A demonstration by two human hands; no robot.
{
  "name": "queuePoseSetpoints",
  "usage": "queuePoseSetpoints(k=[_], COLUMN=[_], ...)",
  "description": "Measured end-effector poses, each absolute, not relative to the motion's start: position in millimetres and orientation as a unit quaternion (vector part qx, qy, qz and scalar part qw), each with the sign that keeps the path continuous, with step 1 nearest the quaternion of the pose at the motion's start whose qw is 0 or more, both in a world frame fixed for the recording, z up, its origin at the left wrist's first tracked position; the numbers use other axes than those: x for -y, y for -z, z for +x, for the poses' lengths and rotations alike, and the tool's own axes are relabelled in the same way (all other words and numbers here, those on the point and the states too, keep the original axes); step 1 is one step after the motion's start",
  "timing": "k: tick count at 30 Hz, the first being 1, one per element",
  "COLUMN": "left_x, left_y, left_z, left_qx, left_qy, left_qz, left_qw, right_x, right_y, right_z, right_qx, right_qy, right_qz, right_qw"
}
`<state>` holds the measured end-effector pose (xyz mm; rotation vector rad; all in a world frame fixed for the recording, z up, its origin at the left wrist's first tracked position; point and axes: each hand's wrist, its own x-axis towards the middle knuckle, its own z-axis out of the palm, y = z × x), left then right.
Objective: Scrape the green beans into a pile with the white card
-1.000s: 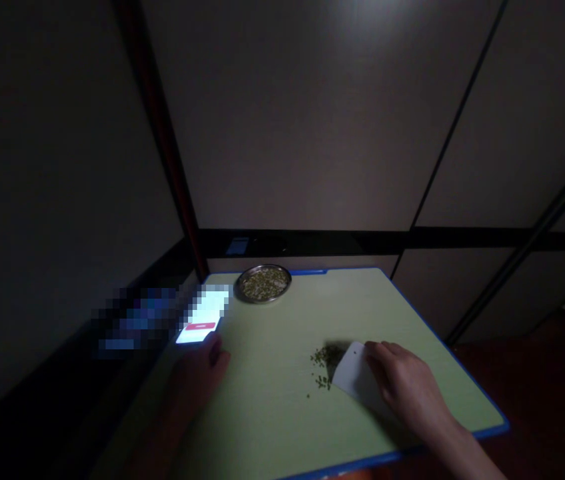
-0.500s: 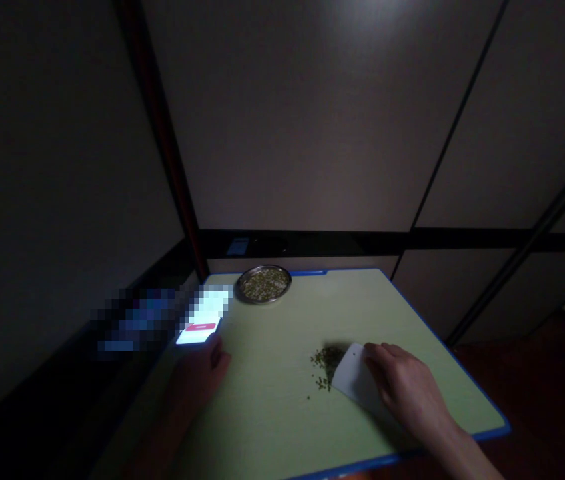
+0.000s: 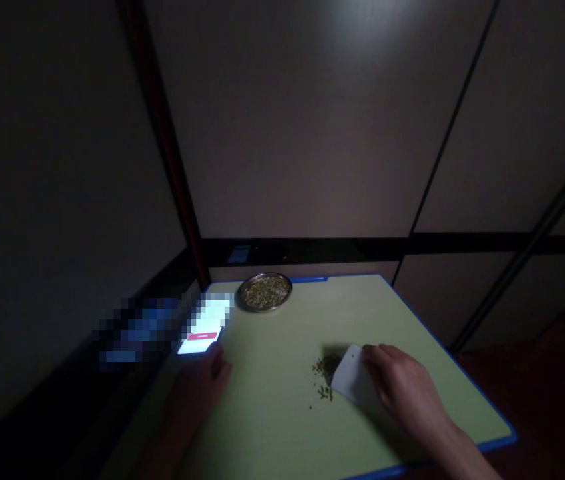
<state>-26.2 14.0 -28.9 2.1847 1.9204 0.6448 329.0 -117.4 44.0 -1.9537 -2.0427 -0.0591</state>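
White and flat, a scraper [image 3: 352, 379] is pinched in the right hand [image 3: 405, 387], its edge by green bits [image 3: 329, 367] to that hand's left. Well apart, the left hand [image 3: 200, 383] lies beside a lit phone [image 3: 203, 328]; whether gripping it, I cannot tell. Beyond both hands sits a metal plate [image 3: 264, 310].

Watching from my end, right grip [image 3: 402, 387] is a bare hand, bare forearm [image 3: 455, 443] too; left grip [image 3: 205, 383] is bare, just dimmer.
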Motion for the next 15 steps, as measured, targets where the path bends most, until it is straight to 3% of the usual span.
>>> queuePoseSetpoints(k=[15], left_x=[-15], left_y=[32], left_z=[-29], left_qx=[-0.651], left_qy=[-0.233], left_qz=[0.715], left_qw=[0.107], right_x=[75], right_y=[-66], right_z=[303], right_qx=[0.826], right_qy=[0.065], right_qz=[-0.541], right_qw=[0.146])
